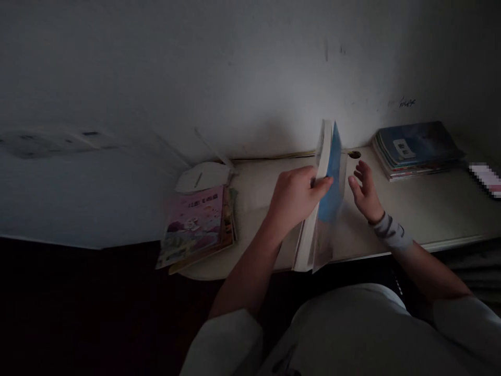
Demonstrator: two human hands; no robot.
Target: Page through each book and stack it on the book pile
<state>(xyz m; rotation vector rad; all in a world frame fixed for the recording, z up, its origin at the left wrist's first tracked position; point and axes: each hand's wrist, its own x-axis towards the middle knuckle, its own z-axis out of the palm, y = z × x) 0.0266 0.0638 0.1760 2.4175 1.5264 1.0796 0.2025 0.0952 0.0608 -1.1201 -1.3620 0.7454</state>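
left hand (294, 194) holds book (329, 201); title (202, 200) blurred on pink booklet (195, 222)

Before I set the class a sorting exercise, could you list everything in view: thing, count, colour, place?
Held book: one, blue and white, upright above the table
Book pile: one, pink top cover, table's left end
Book stack: one, dark blue top cover, table's right, against the wall
Antenna device: one, white, behind the pile
Phone-shaped object: one, pale, pixelated, far right
Table: one, off-white, along the wall
Table hole: one, dark, back edge
Wall: grey-white, with dark marks
Wall fittings: blurred, count unclear, left
Wristband: one, grey, right wrist
Shirt: one, pale, bottom
Left grip: one, around the book
Right grip: one, open, beside the book
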